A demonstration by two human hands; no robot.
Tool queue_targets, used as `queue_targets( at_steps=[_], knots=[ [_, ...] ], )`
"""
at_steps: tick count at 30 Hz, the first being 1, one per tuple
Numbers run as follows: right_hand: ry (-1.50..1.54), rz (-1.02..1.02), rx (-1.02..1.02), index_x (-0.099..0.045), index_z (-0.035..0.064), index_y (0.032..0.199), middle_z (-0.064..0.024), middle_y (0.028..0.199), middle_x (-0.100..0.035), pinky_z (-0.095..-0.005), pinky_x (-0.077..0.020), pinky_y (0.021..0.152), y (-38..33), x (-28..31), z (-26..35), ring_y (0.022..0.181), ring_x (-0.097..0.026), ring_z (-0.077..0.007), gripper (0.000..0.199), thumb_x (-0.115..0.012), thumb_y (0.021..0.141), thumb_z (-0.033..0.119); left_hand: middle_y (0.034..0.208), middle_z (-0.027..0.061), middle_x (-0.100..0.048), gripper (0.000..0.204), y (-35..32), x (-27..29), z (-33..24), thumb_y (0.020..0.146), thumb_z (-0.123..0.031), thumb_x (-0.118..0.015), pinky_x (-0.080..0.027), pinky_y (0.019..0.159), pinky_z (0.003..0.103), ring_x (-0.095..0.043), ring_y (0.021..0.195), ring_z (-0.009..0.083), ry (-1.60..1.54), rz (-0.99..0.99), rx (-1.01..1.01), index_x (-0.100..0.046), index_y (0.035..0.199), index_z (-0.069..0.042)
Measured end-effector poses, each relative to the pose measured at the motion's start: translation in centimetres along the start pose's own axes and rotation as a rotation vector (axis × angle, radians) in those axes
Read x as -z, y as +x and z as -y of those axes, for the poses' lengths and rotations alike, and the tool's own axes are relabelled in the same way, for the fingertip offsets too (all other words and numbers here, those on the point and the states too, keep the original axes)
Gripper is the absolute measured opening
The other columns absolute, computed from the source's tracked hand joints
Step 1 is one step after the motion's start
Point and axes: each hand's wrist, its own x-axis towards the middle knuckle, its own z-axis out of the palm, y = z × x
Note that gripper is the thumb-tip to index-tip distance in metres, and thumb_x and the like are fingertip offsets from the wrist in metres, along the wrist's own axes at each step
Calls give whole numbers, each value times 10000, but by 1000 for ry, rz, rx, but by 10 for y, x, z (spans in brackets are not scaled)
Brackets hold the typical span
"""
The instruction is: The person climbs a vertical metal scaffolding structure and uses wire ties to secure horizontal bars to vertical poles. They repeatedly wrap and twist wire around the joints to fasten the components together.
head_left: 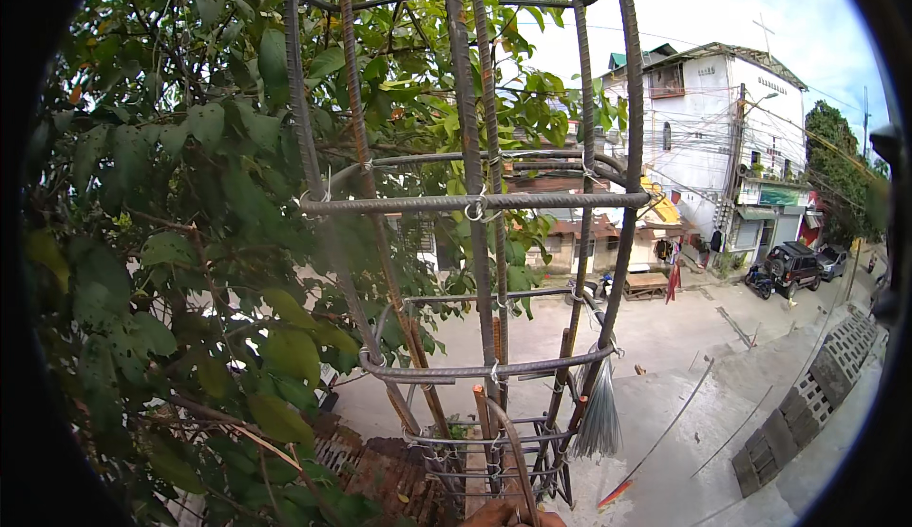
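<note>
A tall cage of ribbed steel rebars (468, 100) rises in front of me, ringed by steel stirrups (408, 203) tied on with thin wire. At the lower edge, my left hand (488, 515) has its fingers curled at a bent steel bar (516, 442), which arches up inside the cage's foot. Close beside it, only a sliver of my right hand (550, 519) shows, near the bar's lower end; its fingers are mostly cut off. A bundle of loose tie wire (597, 408) hangs from the cage's right side.
Leafy branches (190, 195) crowd the left side, close to the cage. Below lie a rusty corrugated roof (380, 465) and a concrete street (665, 337). Hollow blocks (841, 347) are stacked at the right. Parked vehicles (793, 266) stand before a white building (698, 109), with overhead cables nearby.
</note>
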Motion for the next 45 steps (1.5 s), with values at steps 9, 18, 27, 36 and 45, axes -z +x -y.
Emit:
queue_targets(
  at_steps=[9,18,27,36,45],
  knots=[
    [-177,-211,148,-597,25,1070,-94,860,-624,-326,-471,721,-1,19,-36,788,-584,-185,231,-544,901,174,669,-4,-454,438,20,18,30,969,-398,-431,-329,602,257,-393,625,92,-487,148,98,-574,827,-9],
    [124,-419,657,-475,14,1084,-65,606,-476,-294,-404,507,48,60,72,471,-403,-117,387,-491,937,371,638,19,-331,341,-15,120,-187,875,-300,-593,-240,462,247,-283,522,89,-458,-751,-742,-376,740,-74],
    [230,-548,785,-523,-79,1133,-73,767,-557,-235,-455,580,135,119,280,617,-510,-118,337,-539,902,166,706,-21,-439,387,29,246,-398,929,-478,-471,-265,398,179,-376,520,37,-315,-952,-790,-516,864,-100],
    [-147,-787,641,-585,-28,1101,-30,743,-580,-238,-446,610,189,131,295,645,-521,-92,391,-471,966,321,574,-69,-411,409,71,227,-415,819,-511,-582,-216,401,184,-363,467,24,-369,-1051,-755,-543,810,-104],
    [191,-529,526,-602,-29,902,-129,844,-660,-268,-515,601,183,119,299,700,-625,-160,549,-354,971,456,558,-8,-518,306,72,238,-408,813,-429,-601,-289,396,216,-461,457,80,-404,-996,-729,-535,798,-131]
  ],
)
